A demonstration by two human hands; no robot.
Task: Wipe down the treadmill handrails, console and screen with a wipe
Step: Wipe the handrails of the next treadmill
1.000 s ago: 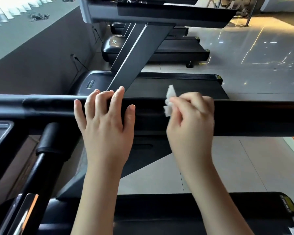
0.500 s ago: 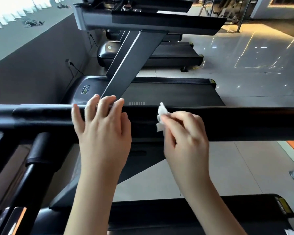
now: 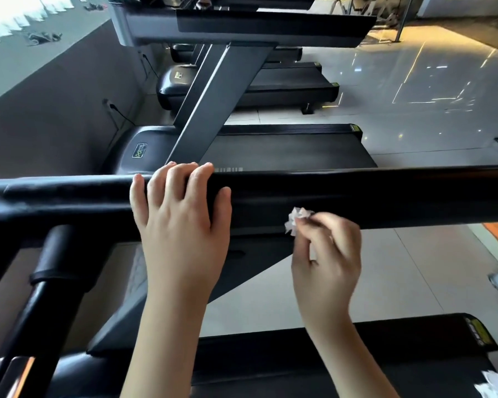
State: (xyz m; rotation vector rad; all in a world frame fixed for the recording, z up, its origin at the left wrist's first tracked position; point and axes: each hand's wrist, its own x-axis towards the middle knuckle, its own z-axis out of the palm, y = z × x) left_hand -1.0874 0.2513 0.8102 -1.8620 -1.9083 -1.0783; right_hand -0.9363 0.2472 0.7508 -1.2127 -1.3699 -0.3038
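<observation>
1. head view: right hand pinches the crumpled wipe in curled fingertips, against the handrail near its lower edge.
2. left hand hooks its fingers over the handrail's top, just left of the wipe.
3. handrail runs left-right, so the stroke probably follows it.

A neighbouring treadmill stands on glossy floor tiles; a cable runs down the grey wall.
</observation>
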